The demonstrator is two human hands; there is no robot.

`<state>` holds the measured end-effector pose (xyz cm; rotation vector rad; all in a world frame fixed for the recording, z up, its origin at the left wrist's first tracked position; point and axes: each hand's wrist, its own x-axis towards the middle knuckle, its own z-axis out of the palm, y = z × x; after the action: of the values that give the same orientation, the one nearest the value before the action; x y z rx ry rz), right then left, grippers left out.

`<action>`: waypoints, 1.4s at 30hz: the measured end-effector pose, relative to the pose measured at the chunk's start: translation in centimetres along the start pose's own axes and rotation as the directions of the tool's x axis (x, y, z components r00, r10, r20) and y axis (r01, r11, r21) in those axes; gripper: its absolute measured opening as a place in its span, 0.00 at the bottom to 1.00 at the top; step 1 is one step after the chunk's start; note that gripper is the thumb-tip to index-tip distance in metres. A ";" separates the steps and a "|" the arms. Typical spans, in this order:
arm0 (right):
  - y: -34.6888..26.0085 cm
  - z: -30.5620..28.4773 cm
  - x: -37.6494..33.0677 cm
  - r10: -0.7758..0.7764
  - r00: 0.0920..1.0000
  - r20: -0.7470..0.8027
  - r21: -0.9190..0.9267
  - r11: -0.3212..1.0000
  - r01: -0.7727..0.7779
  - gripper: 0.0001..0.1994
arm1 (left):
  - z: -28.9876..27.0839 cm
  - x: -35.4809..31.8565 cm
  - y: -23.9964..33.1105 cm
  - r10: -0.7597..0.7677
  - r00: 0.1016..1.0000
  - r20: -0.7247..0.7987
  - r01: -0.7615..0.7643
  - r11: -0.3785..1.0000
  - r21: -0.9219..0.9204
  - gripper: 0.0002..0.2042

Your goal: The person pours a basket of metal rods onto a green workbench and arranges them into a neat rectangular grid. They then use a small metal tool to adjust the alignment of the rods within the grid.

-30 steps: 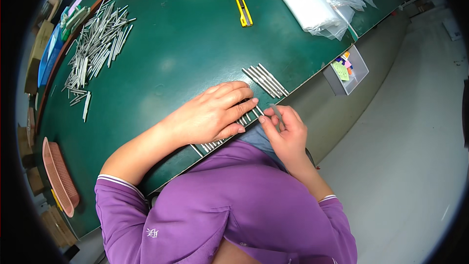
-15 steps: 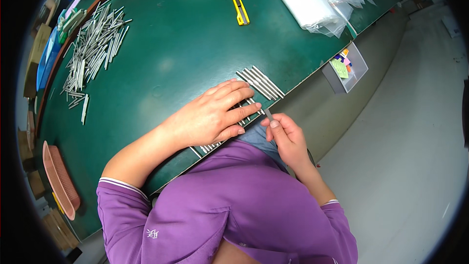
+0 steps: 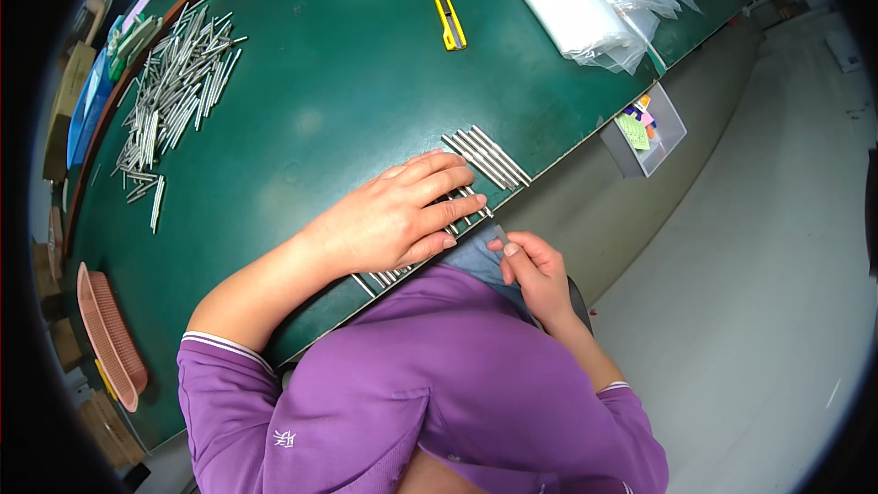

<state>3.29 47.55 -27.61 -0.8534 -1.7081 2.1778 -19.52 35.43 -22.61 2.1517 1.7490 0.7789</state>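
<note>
My left hand [image 3: 398,208] lies flat at the near edge of the green table, its fingers spread over several thin metal rods [image 3: 468,200]. Parts of those rods show between and below the fingers, their ends at the edge. Just past the fingertips, a row of silver rods [image 3: 487,156] lies side by side. More rod ends [image 3: 381,278] stick out below my left wrist. My right hand [image 3: 541,279] pinches a small flat grey strip [image 3: 498,235] between thumb and fingers, just off the table edge near a rod end. The strip's exact kind is unclear.
A heap of metal rods [image 3: 178,82] covers the far left. A yellow utility knife [image 3: 447,13] and clear plastic bags [image 3: 585,14] lie farther back. A pink basket [image 3: 112,338] stands at left. A grey bin [image 3: 665,133] hangs beside the right edge of the table [image 3: 347,55].
My right hand has moved slightly down and nearer to me with the grey strip, away from the rod end. My left hand stays in place on the rods.
</note>
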 end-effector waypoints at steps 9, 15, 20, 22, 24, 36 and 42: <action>0.5 -0.5 0.3 -0.011 1.000 0.027 -0.035 0.999 0.012 0.09 | 0.2 0.1 -0.2 0.016 1.000 -0.015 -0.016 1.000 0.005 0.25; -1.1 0.9 1.7 -0.079 0.997 0.020 -0.054 0.995 0.080 0.09 | 0.1 0.0 0.0 -0.013 1.000 -0.007 0.013 1.000 0.013 0.25; 0.0 -0.3 1.1 -0.034 0.998 0.047 -0.026 0.999 0.035 0.09 | -0.2 0.3 -0.3 0.004 1.000 -0.021 -0.004 1.000 -0.003 0.25; -0.3 0.2 1.0 -0.044 0.997 0.055 -0.017 0.999 0.045 0.09 | 0.1 0.1 -0.1 -0.005 1.000 -0.020 0.005 1.000 -0.017 0.25; -0.9 0.8 2.4 -0.071 0.996 0.060 -0.016 0.997 0.072 0.09 | -0.1 0.1 -0.3 -0.024 1.000 -0.007 0.024 1.000 -0.020 0.26; -0.8 0.7 2.3 -0.110 0.991 -0.072 -0.142 0.985 0.099 0.09 | -0.2 0.0 -0.4 0.003 1.000 0.008 -0.003 0.999 -0.040 0.25; -1.7 0.3 3.3 -0.082 0.992 -0.091 -0.112 0.991 0.071 0.10 | -0.2 0.1 -0.5 0.013 1.000 0.009 -0.013 0.999 -0.041 0.25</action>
<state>0.19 49.52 -26.88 -0.8882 -1.7956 1.9772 -20.05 35.64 -22.67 2.1387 1.7012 0.7998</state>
